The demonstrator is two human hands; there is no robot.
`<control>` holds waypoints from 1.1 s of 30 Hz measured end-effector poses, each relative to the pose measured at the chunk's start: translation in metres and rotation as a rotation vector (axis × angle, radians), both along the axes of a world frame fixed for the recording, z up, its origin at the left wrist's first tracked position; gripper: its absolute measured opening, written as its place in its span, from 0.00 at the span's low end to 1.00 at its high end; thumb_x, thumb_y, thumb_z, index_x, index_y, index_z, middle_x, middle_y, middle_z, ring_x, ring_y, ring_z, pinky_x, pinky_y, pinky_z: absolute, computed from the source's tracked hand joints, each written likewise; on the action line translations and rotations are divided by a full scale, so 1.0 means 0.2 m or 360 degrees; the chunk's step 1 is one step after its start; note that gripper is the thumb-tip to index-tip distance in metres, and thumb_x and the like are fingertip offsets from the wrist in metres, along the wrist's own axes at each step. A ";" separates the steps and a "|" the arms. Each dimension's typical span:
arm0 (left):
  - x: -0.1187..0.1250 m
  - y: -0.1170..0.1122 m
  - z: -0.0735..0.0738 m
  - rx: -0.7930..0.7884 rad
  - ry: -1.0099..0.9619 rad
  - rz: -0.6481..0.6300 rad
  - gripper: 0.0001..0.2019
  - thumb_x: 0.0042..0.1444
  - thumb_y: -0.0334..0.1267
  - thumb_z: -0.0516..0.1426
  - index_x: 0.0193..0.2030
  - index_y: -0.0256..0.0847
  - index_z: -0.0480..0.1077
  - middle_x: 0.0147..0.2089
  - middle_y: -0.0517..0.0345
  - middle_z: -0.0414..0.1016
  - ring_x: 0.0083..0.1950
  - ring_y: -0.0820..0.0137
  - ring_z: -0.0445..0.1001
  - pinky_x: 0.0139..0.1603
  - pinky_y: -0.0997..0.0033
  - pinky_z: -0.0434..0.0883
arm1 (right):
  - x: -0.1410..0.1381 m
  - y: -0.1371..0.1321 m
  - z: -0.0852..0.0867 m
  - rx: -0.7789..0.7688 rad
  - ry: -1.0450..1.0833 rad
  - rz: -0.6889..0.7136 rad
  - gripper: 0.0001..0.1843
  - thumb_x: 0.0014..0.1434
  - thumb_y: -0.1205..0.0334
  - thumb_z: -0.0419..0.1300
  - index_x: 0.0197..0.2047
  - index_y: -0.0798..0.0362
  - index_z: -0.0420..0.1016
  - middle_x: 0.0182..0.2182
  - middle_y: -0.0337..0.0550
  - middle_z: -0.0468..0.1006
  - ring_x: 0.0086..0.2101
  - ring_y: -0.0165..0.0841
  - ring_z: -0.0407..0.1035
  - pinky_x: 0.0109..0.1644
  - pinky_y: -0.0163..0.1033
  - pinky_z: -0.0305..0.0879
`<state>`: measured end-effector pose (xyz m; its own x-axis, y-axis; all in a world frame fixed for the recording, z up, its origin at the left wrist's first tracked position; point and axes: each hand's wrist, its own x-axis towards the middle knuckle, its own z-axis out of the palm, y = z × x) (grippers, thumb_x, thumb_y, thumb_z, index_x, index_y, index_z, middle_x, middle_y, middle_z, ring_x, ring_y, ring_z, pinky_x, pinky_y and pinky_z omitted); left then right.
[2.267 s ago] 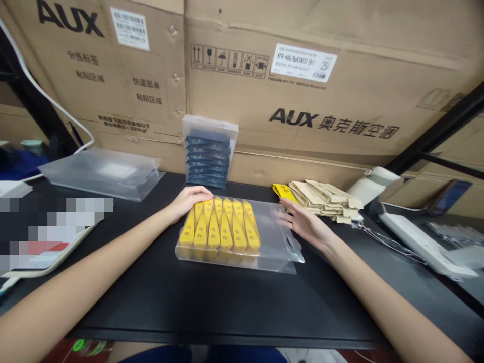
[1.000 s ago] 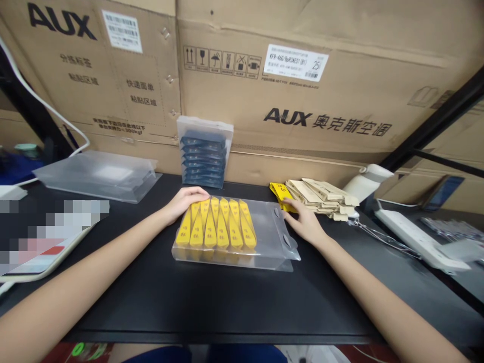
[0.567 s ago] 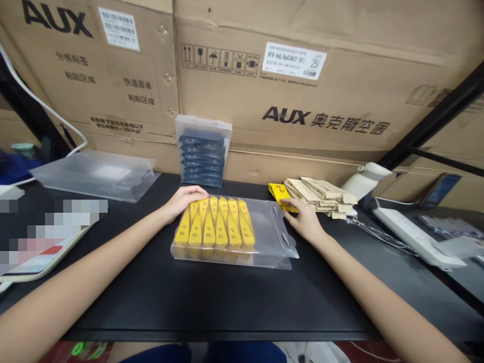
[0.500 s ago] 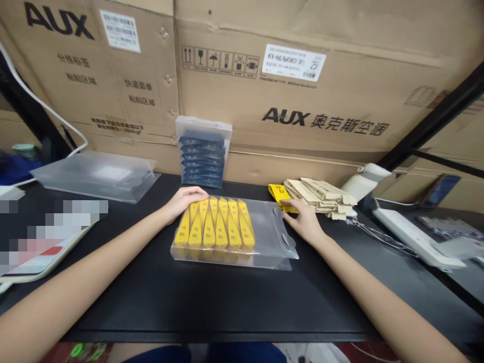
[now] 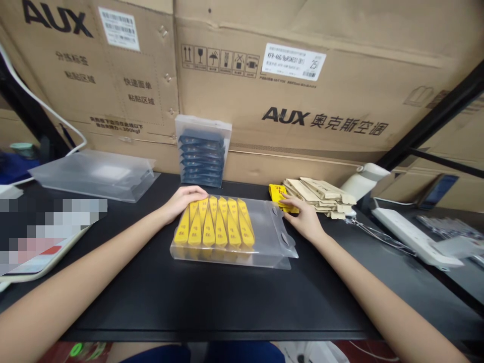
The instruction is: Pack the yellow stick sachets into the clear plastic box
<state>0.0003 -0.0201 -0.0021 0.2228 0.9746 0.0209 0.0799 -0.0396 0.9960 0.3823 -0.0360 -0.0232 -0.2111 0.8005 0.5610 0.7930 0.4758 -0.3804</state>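
Note:
A clear plastic box (image 5: 264, 232) lies flat on the black table, its flap end to the right. Several yellow packets (image 5: 215, 229) with dark printing stand in a row in its left part; the right part holds none. My left hand (image 5: 187, 200) curls over the box's far left corner, holding it, with some fingertips hidden. Beyond the flap, my right hand (image 5: 304, 222) has its fingers closed on a loose yellow packet (image 5: 278, 191), which they partly cover. Next to that packet is a pile of beige packets (image 5: 321, 194).
Against the cardboard carton (image 5: 227, 91) stands a clear box of dark blue packets (image 5: 202, 159). Another clear box (image 5: 98, 174) lies at the back left, above a pixelated device (image 5: 56, 252). A white bottle (image 5: 365, 181) and a power strip (image 5: 416, 237) are on the right.
My right fingers have shifted very slightly on the loose yellow packet, whose visible end has turned a little. My left hand and the box keep their places.

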 end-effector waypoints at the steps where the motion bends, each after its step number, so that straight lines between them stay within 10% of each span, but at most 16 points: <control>1: 0.00 0.00 0.00 -0.0003 -0.0004 -0.0001 0.12 0.43 0.45 0.65 0.31 0.40 0.77 0.31 0.59 0.77 0.36 0.66 0.73 0.40 0.69 0.66 | 0.00 0.00 0.00 0.0010 0.0021 0.0012 0.15 0.51 0.68 0.59 0.43 0.54 0.77 0.51 0.54 0.76 0.53 0.47 0.69 0.59 0.54 0.63; 33: 0.00 0.00 0.00 0.0011 0.0020 0.0006 0.12 0.43 0.46 0.65 0.31 0.40 0.77 0.32 0.58 0.77 0.37 0.64 0.74 0.41 0.68 0.67 | -0.01 -0.01 0.11 0.0485 0.1239 -0.0291 0.15 0.50 0.53 0.65 0.35 0.51 0.65 0.32 0.44 0.75 0.37 0.37 0.74 0.46 0.47 0.71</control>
